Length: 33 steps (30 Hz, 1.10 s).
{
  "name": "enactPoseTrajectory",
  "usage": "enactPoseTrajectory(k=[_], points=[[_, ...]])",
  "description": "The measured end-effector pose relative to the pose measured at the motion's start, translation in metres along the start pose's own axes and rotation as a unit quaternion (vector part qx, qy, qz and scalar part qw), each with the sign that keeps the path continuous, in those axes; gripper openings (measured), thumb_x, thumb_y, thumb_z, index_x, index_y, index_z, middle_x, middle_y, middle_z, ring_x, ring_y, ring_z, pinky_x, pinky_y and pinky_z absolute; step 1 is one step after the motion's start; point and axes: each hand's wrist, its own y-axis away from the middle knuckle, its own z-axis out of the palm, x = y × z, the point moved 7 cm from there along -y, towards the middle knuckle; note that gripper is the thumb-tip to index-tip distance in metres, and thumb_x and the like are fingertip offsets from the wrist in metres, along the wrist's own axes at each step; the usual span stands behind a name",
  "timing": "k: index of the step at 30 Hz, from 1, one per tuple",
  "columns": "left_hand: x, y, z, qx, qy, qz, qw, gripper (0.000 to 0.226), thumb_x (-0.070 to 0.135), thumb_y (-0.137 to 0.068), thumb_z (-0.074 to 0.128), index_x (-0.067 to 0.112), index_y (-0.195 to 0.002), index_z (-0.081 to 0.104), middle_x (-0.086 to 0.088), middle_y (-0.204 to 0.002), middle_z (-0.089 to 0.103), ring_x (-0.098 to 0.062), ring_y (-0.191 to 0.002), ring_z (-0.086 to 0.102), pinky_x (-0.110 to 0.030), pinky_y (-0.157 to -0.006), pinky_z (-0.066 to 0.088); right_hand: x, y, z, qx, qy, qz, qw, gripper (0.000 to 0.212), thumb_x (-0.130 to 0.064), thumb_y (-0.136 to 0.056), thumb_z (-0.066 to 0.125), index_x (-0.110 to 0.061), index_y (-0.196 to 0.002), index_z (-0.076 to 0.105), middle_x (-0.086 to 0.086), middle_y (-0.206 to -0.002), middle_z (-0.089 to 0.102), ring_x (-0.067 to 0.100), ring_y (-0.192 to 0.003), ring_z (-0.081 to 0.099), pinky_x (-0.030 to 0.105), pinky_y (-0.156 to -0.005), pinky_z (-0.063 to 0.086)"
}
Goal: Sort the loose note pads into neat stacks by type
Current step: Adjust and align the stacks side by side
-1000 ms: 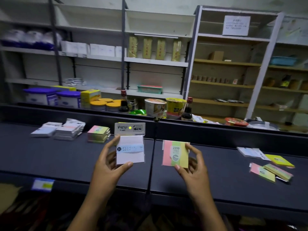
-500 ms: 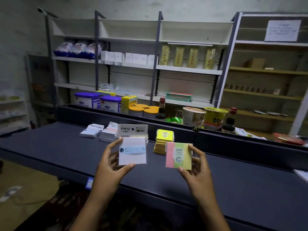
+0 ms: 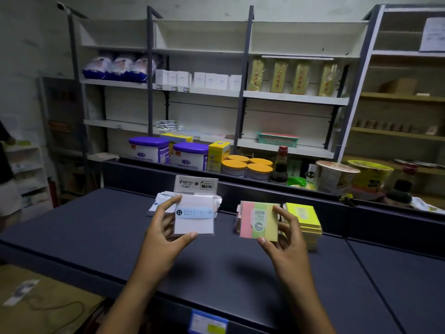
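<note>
My left hand pinches a white note pad pack with a blue band and a grey header card, held upright above the dark shelf. My right hand pinches a pink, green and yellow pad marked 2209. Behind that pad stands a stack of yellow pads on the shelf. White pads lie behind the white pack, mostly hidden by it and my left hand.
A raised dark ledge runs along the back of the shelf. Beyond it stand tubs, cans, bottles and noodle cups. Wall shelving holds boxes and packets. A person's sleeve shows at the far left.
The view has swung left, so the stacks now sit directly behind my hands. Both hands keep holding their pads, which have moved leftwards along the shelf toward the stacks.
</note>
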Motion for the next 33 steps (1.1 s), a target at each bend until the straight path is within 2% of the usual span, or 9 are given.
enactPoseTrajectory(k=[3, 6, 8, 11, 17, 21, 24, 30, 33], points=[[-0.011, -0.022, -0.025, -0.005, -0.014, -0.006, 1.0, 0.078, -0.004, -0.075, 0.078, 0.037, -0.134, 0.049, 0.007, -0.118, 0.069, -0.005, -0.11, 0.066, -0.021, -0.091, 0.054, 0.003, -0.016, 0.038, -0.008, 0.008, -0.009, 1.0, 0.07, 0.012, -0.079, 0.072, -0.036, -0.127, 0.053, 0.0, -0.115, 0.061, 0.004, -0.103, 0.066, 0.016, -0.079, 0.054], [-0.022, -0.045, -0.048, -0.003, -0.025, -0.013, 1.0, 0.078, -0.005, -0.075, 0.079, 0.035, -0.134, 0.048, 0.008, -0.117, 0.069, -0.005, -0.109, 0.065, -0.023, -0.094, 0.052, 0.004, -0.032, 0.07, -0.025, 0.003, -0.006, 1.0, 0.07, 0.009, -0.08, 0.072, -0.039, -0.127, 0.052, -0.001, -0.115, 0.062, 0.009, -0.103, 0.067, 0.027, -0.082, 0.059], [-0.03, -0.06, -0.061, 0.0, -0.029, -0.017, 0.999, 0.078, -0.007, -0.074, 0.079, 0.032, -0.134, 0.048, 0.008, -0.12, 0.066, -0.005, -0.11, 0.065, -0.023, -0.095, 0.052, 0.003, -0.043, 0.089, -0.037, 0.007, -0.01, 0.999, 0.067, 0.007, -0.081, 0.072, -0.038, -0.127, 0.052, -0.002, -0.114, 0.061, 0.004, -0.103, 0.066, 0.025, -0.082, 0.058], [-0.044, -0.08, -0.073, -0.001, -0.03, -0.03, 0.999, 0.079, -0.01, -0.072, 0.078, 0.028, -0.134, 0.047, 0.01, -0.12, 0.064, -0.003, -0.108, 0.064, -0.018, -0.089, 0.052, 0.002, -0.058, 0.113, -0.054, 0.005, -0.011, 0.998, 0.065, 0.008, -0.082, 0.072, -0.036, -0.126, 0.052, -0.002, -0.112, 0.063, 0.004, -0.102, 0.067, 0.018, -0.079, 0.055], [-0.075, -0.119, -0.086, -0.011, -0.058, -0.054, 0.997, 0.079, -0.009, -0.072, 0.078, 0.025, -0.137, 0.046, 0.004, -0.122, 0.062, -0.002, -0.106, 0.061, -0.011, -0.083, 0.05, 0.004, -0.091, 0.148, -0.075, 0.005, -0.013, 0.997, 0.067, 0.005, -0.083, 0.072, -0.043, -0.126, 0.05, -0.001, -0.112, 0.066, 0.009, -0.104, 0.068, 0.027, -0.084, 0.058], [-0.096, -0.142, -0.09, -0.026, -0.084, -0.069, 0.994, 0.079, -0.005, -0.073, 0.079, 0.03, -0.135, 0.046, -0.005, -0.125, 0.062, -0.02, -0.113, 0.061, -0.032, -0.098, 0.052, 0.006, -0.112, 0.166, -0.091, 0.018, -0.017, 0.996, 0.068, 0.002, -0.083, 0.074, -0.044, -0.127, 0.049, -0.005, -0.114, 0.066, 0.008, -0.104, 0.068, 0.026, -0.08, 0.058], [-0.11, -0.156, -0.09, -0.039, -0.108, -0.077, 0.99, 0.078, -0.005, -0.073, 0.079, 0.031, -0.133, 0.045, -0.006, -0.124, 0.063, -0.021, -0.115, 0.061, -0.038, -0.099, 0.052, 0.011, -0.124, 0.174, -0.097, 0.026, -0.019, 0.995, 0.069, 0.001, -0.083, 0.074, -0.043, -0.128, 0.048, -0.001, -0.116, 0.065, 0.01, -0.105, 0.067, 0.025, -0.079, 0.058], [-0.137, -0.163, -0.092, -0.048, -0.118, -0.096, 0.987, 0.077, -0.005, -0.073, 0.079, 0.026, -0.136, 0.047, -0.003, -0.124, 0.063, -0.014, -0.115, 0.061, -0.038, -0.103, 0.049, 0.02, -0.127, 0.171, -0.081, 0.028, -0.019, 0.996, 0.069, -0.001, -0.084, 0.073, -0.044, -0.13, 0.046, 0.0, -0.119, 0.064, 0.01, -0.109, 0.066, 0.023, -0.078, 0.059], [-0.143, -0.163, -0.09, -0.061, -0.129, -0.102, 0.985, 0.077, -0.002, -0.074, 0.079, 0.025, -0.138, 0.046, -0.003, -0.125, 0.063, -0.013, -0.114, 0.061, -0.036, -0.104, 0.049, 0.022, -0.126, 0.168, -0.071, 0.029, -0.018, 0.997, 0.068, -0.001, -0.085, 0.073, -0.044, -0.13, 0.046, -0.004, -0.116, 0.065, 0.007, -0.106, 0.067, 0.027, -0.081, 0.06]])
